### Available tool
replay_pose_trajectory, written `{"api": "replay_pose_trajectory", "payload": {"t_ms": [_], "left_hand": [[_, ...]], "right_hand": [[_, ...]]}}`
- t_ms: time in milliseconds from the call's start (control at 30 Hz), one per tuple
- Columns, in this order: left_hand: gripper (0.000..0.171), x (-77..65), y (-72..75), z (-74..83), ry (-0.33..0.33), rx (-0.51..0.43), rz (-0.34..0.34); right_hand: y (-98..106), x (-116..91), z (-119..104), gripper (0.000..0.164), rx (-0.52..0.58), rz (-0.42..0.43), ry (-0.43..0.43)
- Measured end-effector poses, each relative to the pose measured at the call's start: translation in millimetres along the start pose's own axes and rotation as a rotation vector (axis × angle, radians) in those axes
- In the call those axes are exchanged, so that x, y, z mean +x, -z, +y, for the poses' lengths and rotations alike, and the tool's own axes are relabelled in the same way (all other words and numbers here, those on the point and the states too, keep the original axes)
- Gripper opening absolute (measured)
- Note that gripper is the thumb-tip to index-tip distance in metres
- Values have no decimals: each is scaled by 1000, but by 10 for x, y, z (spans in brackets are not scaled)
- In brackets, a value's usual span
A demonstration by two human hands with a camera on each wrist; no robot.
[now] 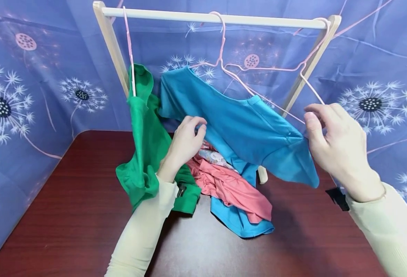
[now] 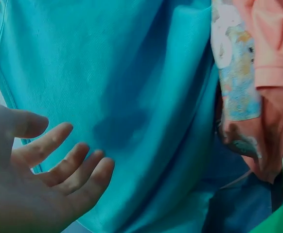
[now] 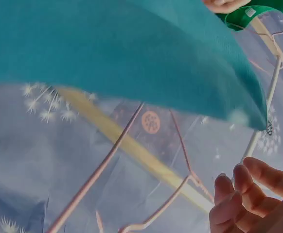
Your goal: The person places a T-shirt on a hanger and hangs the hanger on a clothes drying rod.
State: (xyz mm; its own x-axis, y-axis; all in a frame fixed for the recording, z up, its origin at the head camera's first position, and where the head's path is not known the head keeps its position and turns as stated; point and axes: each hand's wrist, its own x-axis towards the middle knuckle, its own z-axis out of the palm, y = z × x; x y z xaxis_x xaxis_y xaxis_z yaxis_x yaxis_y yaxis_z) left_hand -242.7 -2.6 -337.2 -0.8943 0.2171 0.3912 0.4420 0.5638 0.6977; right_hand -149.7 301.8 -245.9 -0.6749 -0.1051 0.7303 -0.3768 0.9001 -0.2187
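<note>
A blue T-shirt hangs on the middle pink hanger, its right side drooping. My left hand is in front of the shirt; in the left wrist view its fingers are loosely bent and hold nothing. At the shirt's right sleeve is my right hand, thumb and forefinger near each other. Seen from the right wrist, its fingers are relaxed and apart from the cloth. A green garment hangs from the left hanger, beside my left forearm.
A bare pink hanger hangs at the right end of the white rod. Below the shirt, a coral garment lies over blue cloth on the brown table. A patterned blue curtain surrounds the rack.
</note>
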Motion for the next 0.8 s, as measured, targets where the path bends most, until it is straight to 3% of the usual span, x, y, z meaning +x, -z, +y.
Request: {"api": "replay_pose_trajectory", "payload": {"t_ms": [267,367,500,633,800], "left_hand": [[27,-167,-209,-92,-3,73,-160],[27,-221,-349,-188,23,134,-263],[32,-292,-531,-351,70,247,-354],[43,-344,-647,-465,119,346,-320],[49,-362,-756,-536,123,406,-296]], "right_hand": [[86,151,248,27,-72,43,-23],[110,225,353,32,-106,-27,-88],[113,338,479,42,-140,-189,-194],[88,433,577,50,-139,-322,-234],[68,485,639,53,-122,-371,-245]]}}
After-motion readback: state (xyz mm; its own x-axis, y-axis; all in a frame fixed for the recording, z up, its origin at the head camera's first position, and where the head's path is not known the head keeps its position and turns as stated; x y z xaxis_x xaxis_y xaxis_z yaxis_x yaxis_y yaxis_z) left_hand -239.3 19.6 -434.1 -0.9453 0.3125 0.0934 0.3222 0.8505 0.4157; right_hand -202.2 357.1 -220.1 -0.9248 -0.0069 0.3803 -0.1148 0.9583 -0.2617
